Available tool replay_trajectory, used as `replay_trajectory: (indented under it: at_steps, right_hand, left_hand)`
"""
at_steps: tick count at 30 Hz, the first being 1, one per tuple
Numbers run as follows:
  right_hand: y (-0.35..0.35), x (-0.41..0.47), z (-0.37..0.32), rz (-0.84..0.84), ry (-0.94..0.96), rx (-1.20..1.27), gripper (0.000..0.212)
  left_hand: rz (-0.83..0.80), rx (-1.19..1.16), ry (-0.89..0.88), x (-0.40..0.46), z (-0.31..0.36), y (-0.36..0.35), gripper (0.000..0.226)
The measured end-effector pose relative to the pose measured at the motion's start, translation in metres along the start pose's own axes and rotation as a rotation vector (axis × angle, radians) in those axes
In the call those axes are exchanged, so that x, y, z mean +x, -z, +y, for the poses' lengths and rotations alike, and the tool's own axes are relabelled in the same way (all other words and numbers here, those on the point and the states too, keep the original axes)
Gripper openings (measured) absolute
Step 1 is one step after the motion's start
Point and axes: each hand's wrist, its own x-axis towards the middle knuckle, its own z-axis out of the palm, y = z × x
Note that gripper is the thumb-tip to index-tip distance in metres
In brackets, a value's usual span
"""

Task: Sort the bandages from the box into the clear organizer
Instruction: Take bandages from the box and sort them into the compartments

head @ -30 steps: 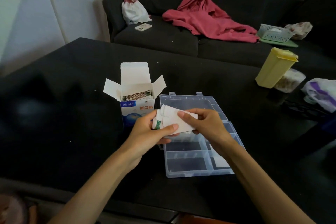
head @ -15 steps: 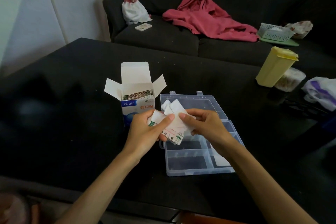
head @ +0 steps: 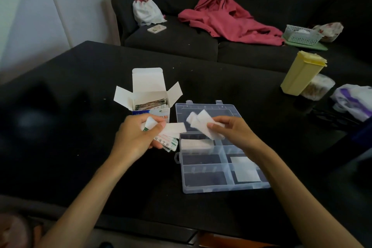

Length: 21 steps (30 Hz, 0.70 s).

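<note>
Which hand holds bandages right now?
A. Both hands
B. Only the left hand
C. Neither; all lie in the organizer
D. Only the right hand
A: the left hand grips a bundle of wrapped bandages and the right hand pinches a few white bandages over the clear organizer.

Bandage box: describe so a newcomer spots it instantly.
On the black table, just left of the clear organizer, behind the left hand. The bandage box is the only white-and-blue carton, flaps open, wrapped strips showing inside.
</note>
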Motion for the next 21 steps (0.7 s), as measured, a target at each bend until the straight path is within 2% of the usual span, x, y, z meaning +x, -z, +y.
replay_trajectory:
  at_steps: [4, 8, 17, 19, 21]
  right_hand:
    - [0.000, 0.006, -0.002, -0.098, 0.072, -0.225, 0.028]
    - [-0.003, 0.007, -0.006, -0.173, 0.162, -0.420, 0.028]
    - [-0.006, 0.010, -0.004, -0.251, 0.192, -0.593, 0.026]
    - [-0.005, 0.011, -0.005, -0.240, 0.205, -0.625, 0.026]
    - [-0.006, 0.012, -0.005, -0.214, 0.233, -0.682, 0.025]
  left_hand:
    - [0.113, 0.163, -0.065, -0.003, -0.002, 0.013, 0.005]
    - [0.135, 0.171, -0.074, -0.005, -0.003, 0.017, 0.005]
    - [0.107, 0.143, -0.069, -0.002, 0.000, 0.013, 0.009]
    - [0.034, 0.116, -0.061, 0.000, 0.001, 0.012, 0.007]
    - [-0.152, 0.134, -0.044, 0.002, 0.000, 0.011, 0.014]
